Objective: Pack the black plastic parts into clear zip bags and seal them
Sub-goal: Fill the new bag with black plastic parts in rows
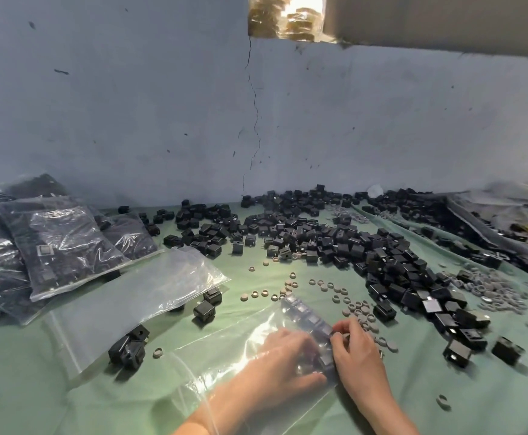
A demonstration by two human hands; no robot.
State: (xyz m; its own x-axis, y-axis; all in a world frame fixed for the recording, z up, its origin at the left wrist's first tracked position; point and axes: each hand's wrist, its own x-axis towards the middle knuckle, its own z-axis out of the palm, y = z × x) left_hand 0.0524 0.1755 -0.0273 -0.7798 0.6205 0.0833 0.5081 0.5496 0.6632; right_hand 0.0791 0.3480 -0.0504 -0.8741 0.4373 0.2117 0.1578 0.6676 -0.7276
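Left hand (pixel 287 356) lies flat inside zip bag (pixel 225 356); right hand (pixel 360 353) pinches its edge beside grey rings (pixel 363 312).

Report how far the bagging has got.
Done: several filled clear zip bags of black parts are stacked at the left. In hand: the left hand lies on a partly filled clear zip bag holding a row of black parts, and the right hand pinches its edge. Left: a large heap of loose black plastic parts on the green cloth, plus empty clear bags.

Black plastic parts (pixel 382 259), grey rings (pixel 363 312), green cloth (pixel 36 387), blue wall (pixel 130 105).
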